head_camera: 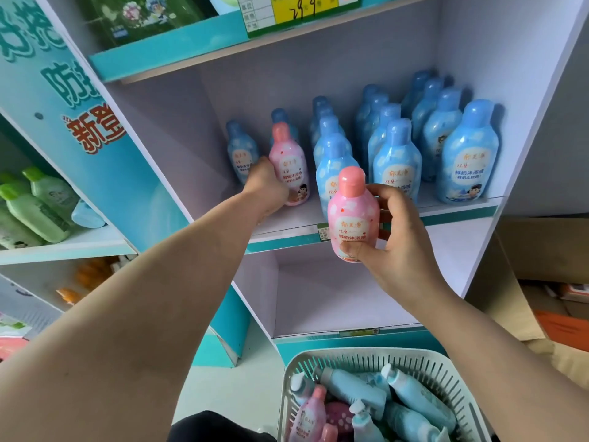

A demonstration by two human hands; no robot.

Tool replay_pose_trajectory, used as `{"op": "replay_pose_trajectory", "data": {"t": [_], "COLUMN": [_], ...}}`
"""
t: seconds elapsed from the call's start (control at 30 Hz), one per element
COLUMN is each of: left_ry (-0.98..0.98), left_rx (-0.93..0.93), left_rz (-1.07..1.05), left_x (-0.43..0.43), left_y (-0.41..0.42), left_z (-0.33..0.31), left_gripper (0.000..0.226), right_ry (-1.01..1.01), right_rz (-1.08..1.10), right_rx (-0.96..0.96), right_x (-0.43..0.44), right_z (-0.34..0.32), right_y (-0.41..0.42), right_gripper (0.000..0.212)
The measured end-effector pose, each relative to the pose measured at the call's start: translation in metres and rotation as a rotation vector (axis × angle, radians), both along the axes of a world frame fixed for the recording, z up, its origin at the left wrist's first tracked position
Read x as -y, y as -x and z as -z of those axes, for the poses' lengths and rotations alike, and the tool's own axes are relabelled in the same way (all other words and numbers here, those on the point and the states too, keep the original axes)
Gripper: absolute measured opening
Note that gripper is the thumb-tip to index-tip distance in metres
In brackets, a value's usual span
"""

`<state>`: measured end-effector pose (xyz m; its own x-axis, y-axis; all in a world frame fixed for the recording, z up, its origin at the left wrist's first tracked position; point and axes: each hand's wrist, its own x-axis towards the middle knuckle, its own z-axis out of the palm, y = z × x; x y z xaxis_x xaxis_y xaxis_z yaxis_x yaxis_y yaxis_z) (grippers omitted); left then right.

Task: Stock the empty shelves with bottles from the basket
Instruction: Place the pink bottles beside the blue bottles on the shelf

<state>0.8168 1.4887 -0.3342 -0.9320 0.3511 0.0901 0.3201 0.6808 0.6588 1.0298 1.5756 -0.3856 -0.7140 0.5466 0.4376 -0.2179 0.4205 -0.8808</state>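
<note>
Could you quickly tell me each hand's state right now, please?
Left hand: grips the shelved pink bottle.
Right hand: holds a second pink bottle.

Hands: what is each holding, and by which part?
Right hand pinches the raised pink bottle by its lower body, thumb in front. Left hand grips the shelved pink bottle low on its side.

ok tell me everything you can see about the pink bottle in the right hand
The pink bottle is small, rounded and plastic-looking, with white cloud-like patches, a label of red and dark Chinese lettering and a closed, deeper pink cap. It is upright, held in the air in front of the shelf edge, not resting on it. Only the right hand touches it: thumb across the lower front, fingers round its right side.
</note>
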Motion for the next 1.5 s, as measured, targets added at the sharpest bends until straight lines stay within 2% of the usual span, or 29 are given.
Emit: {"op": "replay_pose_trajectory", "data": {"t": [0.27,0.53,0.6,0.7,0.73,0.8,0.9,1.0,1.1,1.23,1.33,1.37,1.4,1.5], "left_ry": [-0.056,-0.173,-0.190,-0.084,-0.039,-0.057,-0.044,-0.034,-0.025,-0.141,-0.088,-0.107,-0.144,-0.243], "left_rx": [-0.172,-0.250,-0.248,-0.464,-0.495,-0.451,-0.430,-0.396,-0.417,-0.310,-0.285,-0.272,-0.267,-0.254], "left_rz": [-0.025,-0.032,-0.065,-0.010,-0.002,0.053,0.001,0.054,0.065,0.010,-0.031,-0.022,-0.004,0.068], "left_x": [0.003,-0.013,-0.017,-0.020,-0.020,-0.018,-0.017,-0.013,-0.011,-0.012,0.001,0.008,0.014,0.034], "left_y": [-0.008,-0.008,-0.001,0.002,0.000,-0.001,0.003,0.007,0.007,-0.007,-0.024,-0.029,-0.032,-0.053], "left_z": [0.010,0.007,0.011,0.010,0.010,0.014,0.011,0.012,0.011,-0.001,-0.012,-0.017,-0.022,-0.038], "left_gripper": [0.047,0.034,0.044,0.036,0.040,0.060,0.060,0.078,0.078,0.070,0.093,0.094,0.087,0.041], "right_ry": [-0.012,-0.012,-0.006,-0.005,-0.009,-0.013,-0.019,-0.027,-0.010,-0.017,0.002,0.004,0.001,-0.025], "right_rz": [0.012,0.002,0.009,0.012,0.009,-0.001,-0.010,-0.016,-0.025,-0.030,-0.026,-0.019,-0.010,-0.001], "right_rx": [0.015,0.017,0.016,0.030,0.034,0.040,0.044,0.044,0.045,0.047,0.060,0.062,0.067,0.091], "right_x": [0.001,-0.006,-0.007,-0.008,-0.007,-0.007,-0.006,-0.008,-0.008,-0.007,-0.006,-0.004,-0.001,0.009], "right_z": [0.001,0.001,0.001,0.002,0.002,0.002,0.002,0.002,0.002,0.001,-0.001,-0.003,-0.004,-0.009], "right_y": [-0.003,-0.005,-0.004,-0.003,-0.002,-0.002,-0.001,0.001,0.001,0.001,0.000,-0.002,-0.004,-0.010], "right_gripper": [0.071,0.070,0.071,0.072,0.072,0.072,0.072,0.073,0.073,0.073,0.074,0.074,0.074,0.074]}}
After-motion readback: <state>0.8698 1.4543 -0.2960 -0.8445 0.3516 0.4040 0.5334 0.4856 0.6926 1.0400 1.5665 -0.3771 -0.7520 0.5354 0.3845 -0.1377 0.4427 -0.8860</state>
